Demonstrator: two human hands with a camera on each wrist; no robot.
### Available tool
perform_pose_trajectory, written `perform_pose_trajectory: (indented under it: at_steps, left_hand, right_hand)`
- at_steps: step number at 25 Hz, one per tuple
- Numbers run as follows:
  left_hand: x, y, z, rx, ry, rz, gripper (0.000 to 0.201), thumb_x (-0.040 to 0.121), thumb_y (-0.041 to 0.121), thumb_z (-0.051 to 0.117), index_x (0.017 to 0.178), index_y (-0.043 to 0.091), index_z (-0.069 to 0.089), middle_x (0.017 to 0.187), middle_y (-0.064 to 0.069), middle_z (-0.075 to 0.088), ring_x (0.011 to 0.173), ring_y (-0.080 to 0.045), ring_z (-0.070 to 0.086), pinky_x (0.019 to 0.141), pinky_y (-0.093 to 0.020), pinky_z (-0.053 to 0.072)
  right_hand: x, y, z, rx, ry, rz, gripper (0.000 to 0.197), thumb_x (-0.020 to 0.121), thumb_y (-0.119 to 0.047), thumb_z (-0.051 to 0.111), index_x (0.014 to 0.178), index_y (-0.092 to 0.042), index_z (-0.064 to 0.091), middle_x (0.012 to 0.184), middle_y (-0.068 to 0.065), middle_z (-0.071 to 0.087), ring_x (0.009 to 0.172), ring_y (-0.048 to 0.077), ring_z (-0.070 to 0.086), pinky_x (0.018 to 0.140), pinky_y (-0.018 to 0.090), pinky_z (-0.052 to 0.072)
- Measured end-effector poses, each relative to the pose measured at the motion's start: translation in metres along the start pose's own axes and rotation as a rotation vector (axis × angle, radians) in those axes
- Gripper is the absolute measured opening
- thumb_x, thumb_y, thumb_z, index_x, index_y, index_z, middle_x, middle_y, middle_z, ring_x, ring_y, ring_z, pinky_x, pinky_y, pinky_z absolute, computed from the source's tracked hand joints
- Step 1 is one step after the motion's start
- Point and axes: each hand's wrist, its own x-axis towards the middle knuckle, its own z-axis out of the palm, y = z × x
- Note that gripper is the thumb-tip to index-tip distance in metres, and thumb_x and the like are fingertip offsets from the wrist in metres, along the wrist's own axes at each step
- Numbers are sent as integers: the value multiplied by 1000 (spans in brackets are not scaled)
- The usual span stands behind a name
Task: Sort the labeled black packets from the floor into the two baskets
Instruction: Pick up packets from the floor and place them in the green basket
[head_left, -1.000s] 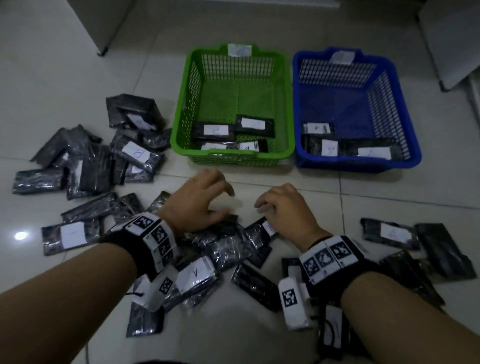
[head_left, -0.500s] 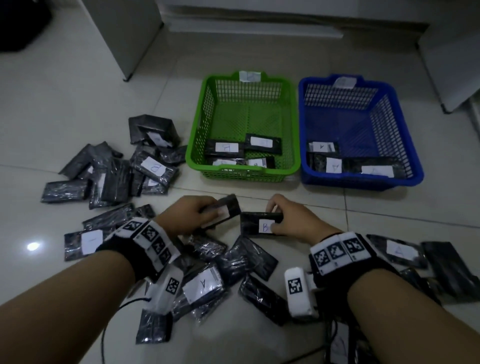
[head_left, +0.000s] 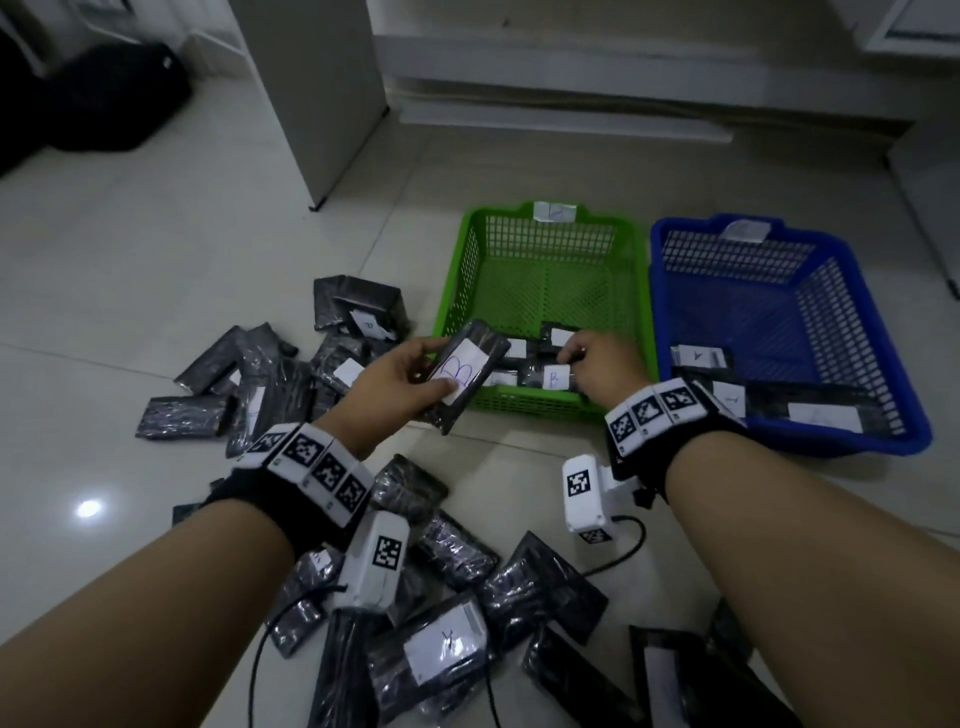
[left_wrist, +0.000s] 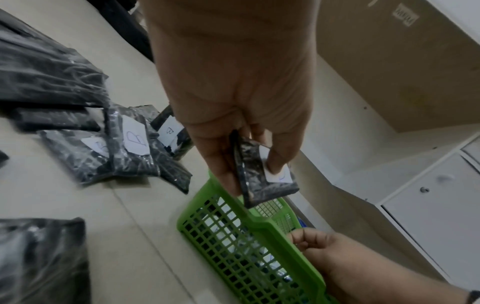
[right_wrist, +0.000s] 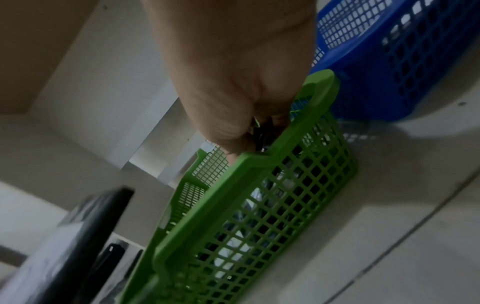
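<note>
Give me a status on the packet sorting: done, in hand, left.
Done: a few B packets lie in the green basket, and some A packets in the blue basket.
In hand: the left hand holds a B packet near the green basket; the right hand lowers another B packet into it.
Left: most of the job, the floor packets near and left.

Both forearms bare. Each wrist carries a black strap: left wrist strap (head_left: 249, 488), right wrist strap (head_left: 644, 462). Each strap is ringed by white blocks printed with black square fiducial markers. A white camera module, itself marked, hangs beneath each wrist (head_left: 375, 561) (head_left: 584, 493), trailing a thin black cable (head_left: 621, 553).
</note>
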Motion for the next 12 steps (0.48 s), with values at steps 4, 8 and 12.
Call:
perform_pose_trajectory:
  at_steps: [4, 8, 12]
  left_hand:
    - [36, 11, 9, 396, 112, 170, 30, 88, 20, 60, 117, 26, 55, 109, 3, 66, 95, -14, 63, 87, -31, 50]
    - [84, 19, 33, 770, 29, 316, 29, 92, 14, 51, 120, 14, 56, 118, -11, 54, 109, -28, 52, 94, -33, 40]
    - [109, 2, 42, 1106, -106, 255, 27, 91, 22, 50, 116, 25, 59, 112, -9, 64, 105, -31, 56, 87, -40, 49]
  right_hand:
    - [1, 11, -1, -215, -94, -55, 40, 82, 10, 47, 96, -19, 70, 121, 11, 64, 109, 32, 57, 90, 31, 49]
    - [-22, 25, -9, -8, 48, -79, 36, 88, 6, 44, 101, -12, 72, 115, 8, 65, 108, 24, 58, 83, 17, 37]
    - [-64, 41, -1, 24, 325, -241, 27, 85, 3, 53, 91, -15, 72, 90, -4, 54, 97, 15, 41, 80, 18, 29]
